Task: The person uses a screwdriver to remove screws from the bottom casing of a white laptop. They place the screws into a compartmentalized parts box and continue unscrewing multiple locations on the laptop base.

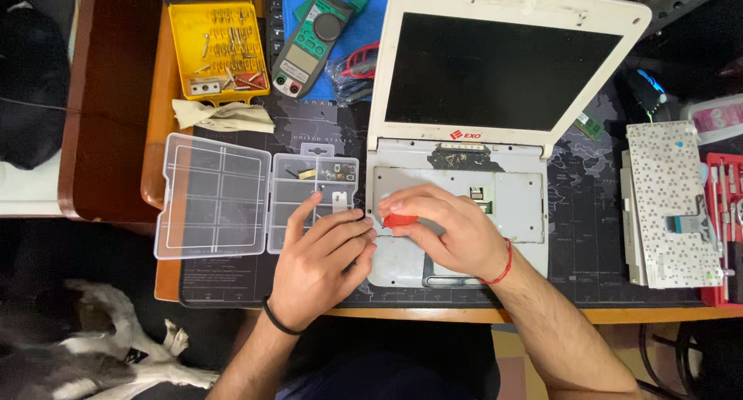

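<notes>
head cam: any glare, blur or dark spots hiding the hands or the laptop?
Head view: even overhead light, sharp on both hands; right hand grips a red-handled tool at the laptop base, left hand beside it. Dark laptop screen shows no glare. Floor at the left edge is underexposed.

A white laptop (457, 199) lies open on the desk mat, its keyboard removed. Its screen (495, 71) is a dark, unlit rectangle inside a thick, scuffed white frame, tilted back towards the top of the view. A small red and white logo label (465, 135) sits centred on the frame just below the screen.

At the upper left of the laptop, a green clamp meter (309, 40) lies on a blue cloth; its small grey display window is partly cut off at the top edge.

A pink-labelled package (720, 117) shows at the far right edge, above the detached keyboard; its shape is unclear.
</notes>
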